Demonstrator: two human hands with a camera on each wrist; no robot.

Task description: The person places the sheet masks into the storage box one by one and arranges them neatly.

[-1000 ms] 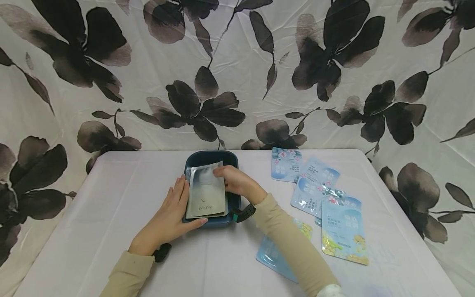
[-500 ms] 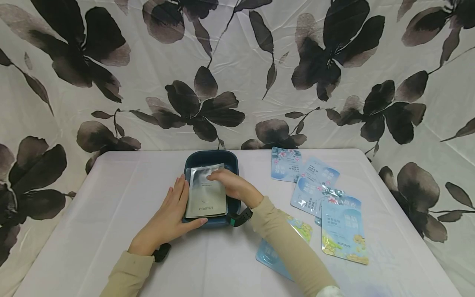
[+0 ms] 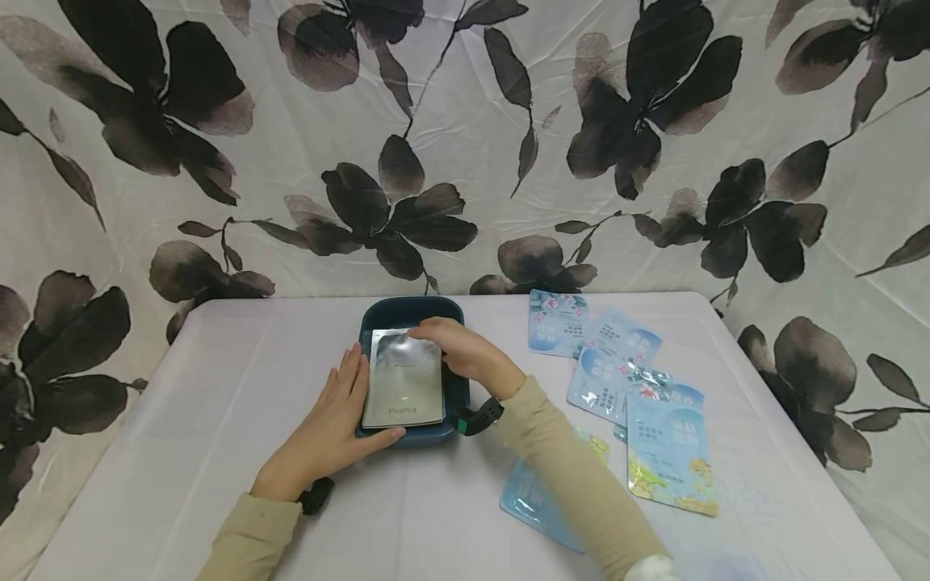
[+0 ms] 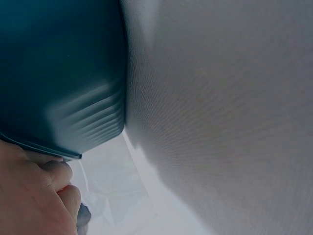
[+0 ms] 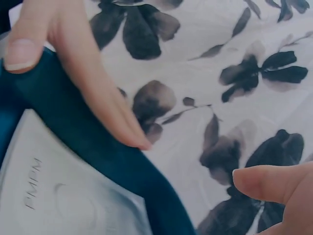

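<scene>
In the head view a dark blue plastic box (image 3: 454,311) stands at the table's back edge. Inside lies a silvery-green sachet marked PMPM (image 3: 403,387), with more sachet edges under it. My left hand (image 3: 320,432) rests along the box's left side, fingers straight, thumb at the front rim. My right hand (image 3: 468,355) reaches over the right rim, its fingertips right at the sachet's far edge; its lower fingers are hidden. In the right wrist view the right thumb (image 5: 264,183) stands apart from the sachet (image 5: 68,191). The left wrist view shows the box's ribbed outer wall (image 4: 63,73).
Several light blue sachets (image 3: 603,379) lie overlapping on the white-covered table (image 3: 240,363) to the right. Another blue sachet (image 3: 534,500) lies partly under my right forearm. A floral cloth (image 3: 508,202) hangs behind the table.
My right fingertips have shifted over the top sachet, first toward its middle, then back to its far edge. The sachets' edges now line up more closely. The left hand stays in place.
</scene>
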